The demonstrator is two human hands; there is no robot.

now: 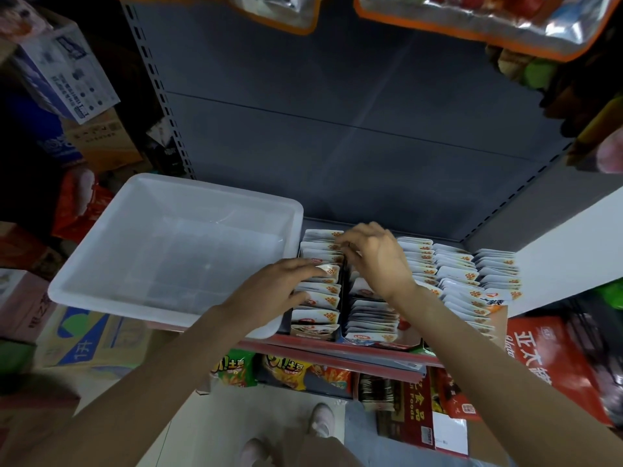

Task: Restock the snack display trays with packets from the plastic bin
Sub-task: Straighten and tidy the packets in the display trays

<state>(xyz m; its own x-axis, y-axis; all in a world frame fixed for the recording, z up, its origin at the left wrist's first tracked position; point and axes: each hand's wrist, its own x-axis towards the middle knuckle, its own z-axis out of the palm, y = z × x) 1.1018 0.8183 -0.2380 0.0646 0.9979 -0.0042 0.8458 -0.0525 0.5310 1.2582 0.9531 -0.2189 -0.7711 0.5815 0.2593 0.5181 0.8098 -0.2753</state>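
Head view looks down at a shop shelf. On the far left are stacked cardboard boxes (pixel 94 139), out of the way. Next comes the big white plastic bin (pixel 101 288), sitting on the shelf. It looks empty; I can see right through to its clear bottom and no packets show inside.

Just beside the bin is the first display tray (pixel 317 332), a dark one full of white snack packets (pixel 320 298) standing in a row. The left hand (pixel 279 291) lies flat on top of this row. Its fingers are spread out and pressing on the packet tops, not pinching any one packet. The wrist reaches across the bin's near corner.

The next tray (pixel 377 337) has its own row of packets. The right hand (pixel 374 254) is over the far end, between the two rows. Its fingers are curled down and close together, touching packet tops. I cannot tell if it is pinching a packet or only pushing them.

Farther right are more rows of packets (pixel 472 278), packed tight and reaching to the grey shelf wall (pixel 556 251).

I think the job is nearly done. The bin has nothing left to give, and every tray looks full. What seems left is tidying: pushing the packets straight so they stand neat, then taking the bin away.
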